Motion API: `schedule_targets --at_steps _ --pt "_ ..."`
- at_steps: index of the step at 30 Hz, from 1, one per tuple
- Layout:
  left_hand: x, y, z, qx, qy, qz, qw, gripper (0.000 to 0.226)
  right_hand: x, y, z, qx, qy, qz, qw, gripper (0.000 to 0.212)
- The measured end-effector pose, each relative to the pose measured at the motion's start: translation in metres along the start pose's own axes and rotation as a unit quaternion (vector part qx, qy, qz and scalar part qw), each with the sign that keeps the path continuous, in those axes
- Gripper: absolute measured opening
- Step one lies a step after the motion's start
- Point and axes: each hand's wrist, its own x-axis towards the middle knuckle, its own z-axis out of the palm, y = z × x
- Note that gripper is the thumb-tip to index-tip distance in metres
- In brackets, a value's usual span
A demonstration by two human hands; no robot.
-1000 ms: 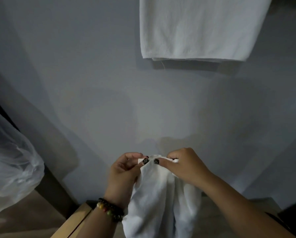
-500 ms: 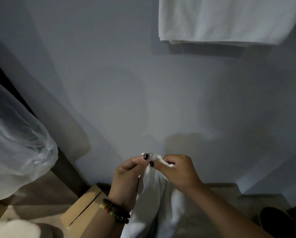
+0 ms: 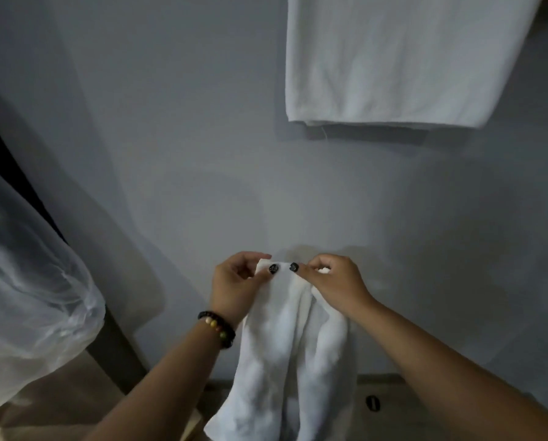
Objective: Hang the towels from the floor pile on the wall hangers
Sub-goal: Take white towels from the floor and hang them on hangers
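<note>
A: What is held, and how?

B: A white towel [image 3: 285,345] is pinched at its top edge by both hands. The left hand [image 3: 236,289] is curled, thumb over the cloth; the right hand [image 3: 336,281] is curled likewise, just beside it. The rest of the towel is left hanging between the forearms, in front of the wall [image 3: 171,154].

A: What is changed from half a second ago?

B: The two thumbs, then nearly touching, are now set slightly apart, so that a short strip of edge is stretched between them. The hands are seen a little higher against the wall. The hung towel [image 3: 393,58] is shown further down and larger at upper right.

A: And at the left?

B: A sheer bag [image 3: 27,297], possibly plastic, is seen; the light is too dim to be sure. A bead bracelet [image 3: 217,327] is worn on the left wrist.
</note>
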Motion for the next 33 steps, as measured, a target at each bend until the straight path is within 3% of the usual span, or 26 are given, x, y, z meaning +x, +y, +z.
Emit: schedule_targets --at_steps 2,4,6,10,12,15,18,22,27,33 --pt "0.027 0.01 -0.005 0.105 -0.025 0.038 0.993 0.013 0.016 -0.002 -0.018 -0.031 -0.016 -0.009 0.999 0.036" --pt "0.054 0.025 -0.015 0.241 -0.052 0.088 0.965 0.018 0.033 -0.001 -0.045 -0.099 -0.045 -0.036 0.993 0.056" --pt "0.079 0.046 -0.026 0.38 -0.082 0.123 0.913 0.03 0.049 -0.001 -0.078 -0.211 -0.09 -0.058 0.972 0.071" --pt "0.119 0.085 -0.039 0.585 -0.142 0.11 0.791 0.047 0.073 0.001 -0.141 -0.426 -0.189 -0.054 0.883 0.078" --pt "0.134 0.095 -0.045 0.67 -0.128 0.116 0.722 0.05 0.086 0.01 -0.168 -0.48 -0.177 -0.051 0.857 0.068" --pt "0.152 0.098 -0.063 0.728 -0.067 0.113 0.672 0.038 0.091 0.029 -0.206 -0.532 -0.094 -0.011 0.842 0.063" --pt "0.157 0.088 -0.086 0.747 0.001 0.087 0.66 0.027 0.082 0.046 -0.236 -0.49 0.054 0.02 0.87 0.04" --pt "0.156 0.058 -0.11 0.733 0.045 0.042 0.678 0.025 0.077 0.047 -0.241 -0.382 0.241 -0.019 0.892 0.017" --pt "0.144 0.007 -0.124 0.72 0.045 -0.043 0.691 0.028 0.087 0.007 -0.211 -0.249 0.317 -0.114 0.908 0.018" --pt "0.106 -0.066 -0.149 0.662 0.039 -0.154 0.733 0.028 0.11 -0.053 -0.203 -0.17 0.356 -0.199 0.897 0.027"
